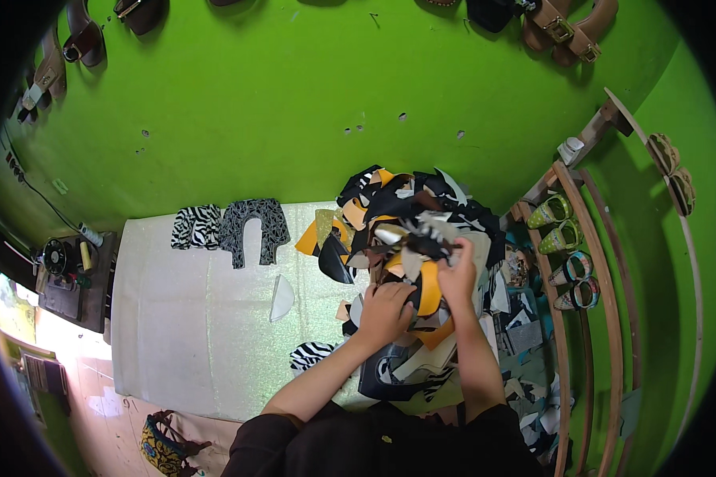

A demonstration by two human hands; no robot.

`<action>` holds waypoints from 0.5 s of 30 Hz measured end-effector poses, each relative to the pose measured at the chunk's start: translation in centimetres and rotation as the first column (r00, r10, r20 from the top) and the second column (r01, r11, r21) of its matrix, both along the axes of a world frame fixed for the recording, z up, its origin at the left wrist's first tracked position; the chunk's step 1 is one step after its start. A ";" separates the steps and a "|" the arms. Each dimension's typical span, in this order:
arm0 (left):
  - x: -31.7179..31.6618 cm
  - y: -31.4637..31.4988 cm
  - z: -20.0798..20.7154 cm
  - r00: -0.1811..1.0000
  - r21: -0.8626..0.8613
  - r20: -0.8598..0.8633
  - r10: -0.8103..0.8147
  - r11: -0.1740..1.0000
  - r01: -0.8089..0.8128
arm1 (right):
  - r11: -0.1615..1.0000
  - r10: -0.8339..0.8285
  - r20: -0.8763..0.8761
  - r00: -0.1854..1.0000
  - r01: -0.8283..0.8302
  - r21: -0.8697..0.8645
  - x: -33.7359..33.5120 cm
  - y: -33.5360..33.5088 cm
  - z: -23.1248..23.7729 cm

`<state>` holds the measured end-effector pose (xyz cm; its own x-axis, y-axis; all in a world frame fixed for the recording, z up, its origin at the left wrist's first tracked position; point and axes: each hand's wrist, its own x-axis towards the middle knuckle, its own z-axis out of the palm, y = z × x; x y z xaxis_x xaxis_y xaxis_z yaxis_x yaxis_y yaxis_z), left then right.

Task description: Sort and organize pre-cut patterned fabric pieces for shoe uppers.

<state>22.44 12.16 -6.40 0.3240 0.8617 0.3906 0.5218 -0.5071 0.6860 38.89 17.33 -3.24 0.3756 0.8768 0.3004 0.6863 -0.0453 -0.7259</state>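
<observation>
A heap of leather and fabric offcuts in black, yellow, white and brown lies on the right part of the pale table. My right hand is closed on a dark scrap with pale marks, blurred and lifted over the heap. To its left, my left hand rests on the pile, fingers apart, its fingertips partly lost among the scraps. Between both hands shows a yellow offcut. A dark rounded piece lies at the pile's left edge.
Farther left on the table are a zebra-print piece, a patterned U-shaped piece and a white half-round. Another zebra-print scrap lies near my left forearm. A wooden rack with sandals stands at the right.
</observation>
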 end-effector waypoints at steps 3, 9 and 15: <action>-1.3 -0.5 -1.0 0.957 -0.098 -0.286 -0.057 0.995 0.030 | 0.994 -0.048 -0.124 0.991 0.059 0.091 1.2 -0.4 0.4; -2.4 -1.7 -2.7 0.895 -0.050 -0.422 -0.146 0.989 0.137 | 0.970 0.011 -0.259 0.966 0.053 0.237 4.1 0.7 -1.0; -3.3 -1.6 -3.6 0.915 -0.054 -0.353 -0.193 0.981 0.186 | 0.981 0.079 -0.436 0.897 0.008 0.193 8.8 0.9 -1.7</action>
